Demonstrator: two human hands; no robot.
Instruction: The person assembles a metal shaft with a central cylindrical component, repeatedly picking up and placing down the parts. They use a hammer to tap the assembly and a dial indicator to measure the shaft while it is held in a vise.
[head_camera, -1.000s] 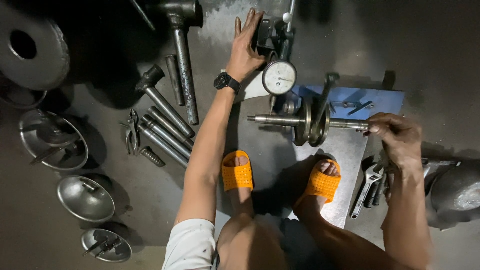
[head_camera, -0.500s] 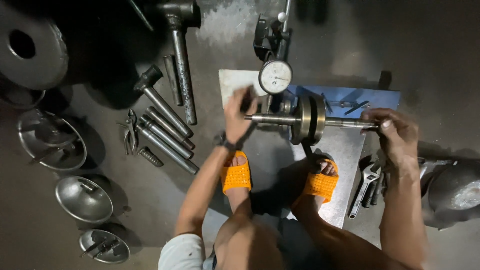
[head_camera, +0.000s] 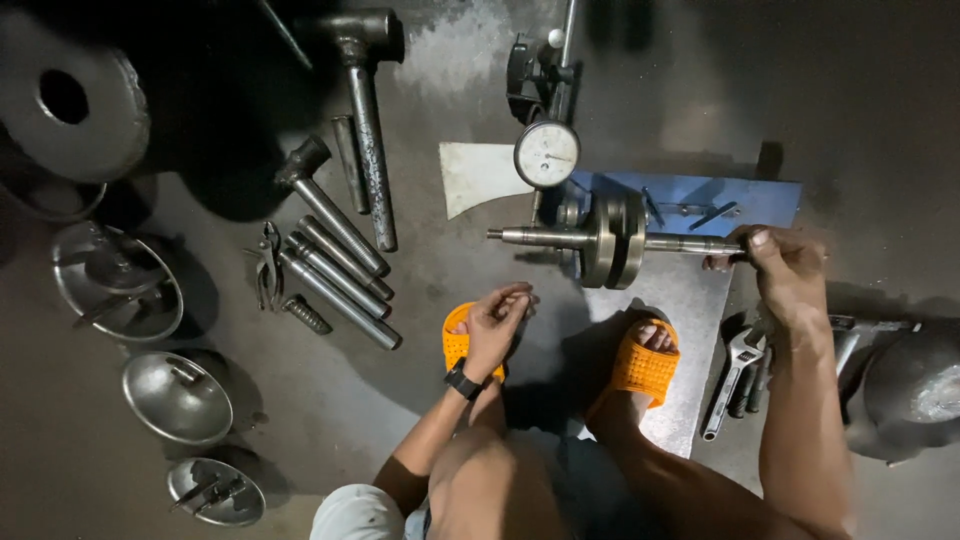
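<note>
Here the crankshaft (head_camera: 610, 240) rests across the blue stand (head_camera: 770, 195) near the frame's centre, its dial gauge (head_camera: 547, 154) poised just above at 11 o'clock from the flywheel webs. The right hand (head_camera: 785, 270) has its grip closed on the shaft's end at 3 o'clock; the left hand (head_camera: 495, 320) hangs loosely curled and empty at 7 o'clock, over the orange sandal (head_camera: 462, 345). A slow, even turn with light fingertip pressure would probably serve best, avoiding any push that could lift the shaft off its supports or jar the gauge tip. The wrench (head_camera: 735, 380) lies near, at 5 o'clock.
</note>
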